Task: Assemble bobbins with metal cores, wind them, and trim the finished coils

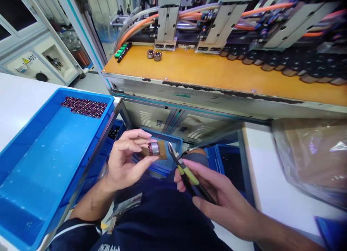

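Note:
Between the thumb and fingers of my left hand (126,159) is a small motor stator (154,148), a silvery ring with reddish windings at its end. My right hand (221,197) is wrapped round a pair of cutting pliers (187,170) with green and black handles. The pliers' jaws point up and to the left, a short gap to the right of the stator. Below both hands, partly hidden by them, a blue bin (177,142) holds a piece of brown cardboard (162,150).
On the left stands a large blue tray (58,150) with many stators (84,106) grouped at its far end. An orange-topped bench (189,68) carries two stators (154,55), markers (123,51) and rows of dark-topped parts (284,65). A plastic-wrapped package (309,157) lies at right.

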Demonstrator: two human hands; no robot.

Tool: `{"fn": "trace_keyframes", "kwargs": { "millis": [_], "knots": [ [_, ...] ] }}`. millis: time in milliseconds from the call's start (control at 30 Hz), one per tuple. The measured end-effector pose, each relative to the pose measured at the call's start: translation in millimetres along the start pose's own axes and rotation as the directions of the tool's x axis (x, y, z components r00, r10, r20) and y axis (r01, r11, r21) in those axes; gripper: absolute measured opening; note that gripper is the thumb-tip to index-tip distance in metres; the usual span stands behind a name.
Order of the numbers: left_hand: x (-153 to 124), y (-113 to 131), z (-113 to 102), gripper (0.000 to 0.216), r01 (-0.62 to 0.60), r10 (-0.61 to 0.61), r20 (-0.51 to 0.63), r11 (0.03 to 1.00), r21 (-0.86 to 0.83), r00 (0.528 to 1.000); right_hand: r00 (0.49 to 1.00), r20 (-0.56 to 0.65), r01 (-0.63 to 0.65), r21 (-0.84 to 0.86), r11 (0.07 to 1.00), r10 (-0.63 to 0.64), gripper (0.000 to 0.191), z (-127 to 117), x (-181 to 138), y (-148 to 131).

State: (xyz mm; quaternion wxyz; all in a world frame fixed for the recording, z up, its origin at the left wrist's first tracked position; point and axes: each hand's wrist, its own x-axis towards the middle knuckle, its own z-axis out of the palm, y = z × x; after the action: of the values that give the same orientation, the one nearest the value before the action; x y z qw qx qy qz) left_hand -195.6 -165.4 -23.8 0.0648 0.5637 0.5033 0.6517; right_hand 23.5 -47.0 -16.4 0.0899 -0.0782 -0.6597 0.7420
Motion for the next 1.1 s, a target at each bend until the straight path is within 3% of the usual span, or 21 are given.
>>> {"fn": "trace_keyframes", "kwargs": {
  "millis": [100,467,900,1100],
  "knots": [
    [-2,1,3,0.063,0.008,-0.007,0.007,0.997,-0.078,1.000,0.999,0.043,-0.004,0.021,1.000,0.003,0.074,1,-3,-3],
    [-8,1,1,0.066,-0.042,0.041,-0.011,0.998,-0.049,0.999,0.995,0.096,0.006,0.068,0.998,-0.012,0.073,6,-4,-7],
    [-10,0,1,0.062,-0.024,0.021,-0.051,0.998,-0.059,0.998,0.993,0.118,-0.017,0.111,0.994,0.004,0.068,12,-4,-5],
    [-11,2,0,0.061,-0.012,0.011,-0.011,0.998,-0.062,1.000,0.995,0.095,0.009,0.117,0.993,-0.020,0.066,13,-2,-6]
  ]
}}
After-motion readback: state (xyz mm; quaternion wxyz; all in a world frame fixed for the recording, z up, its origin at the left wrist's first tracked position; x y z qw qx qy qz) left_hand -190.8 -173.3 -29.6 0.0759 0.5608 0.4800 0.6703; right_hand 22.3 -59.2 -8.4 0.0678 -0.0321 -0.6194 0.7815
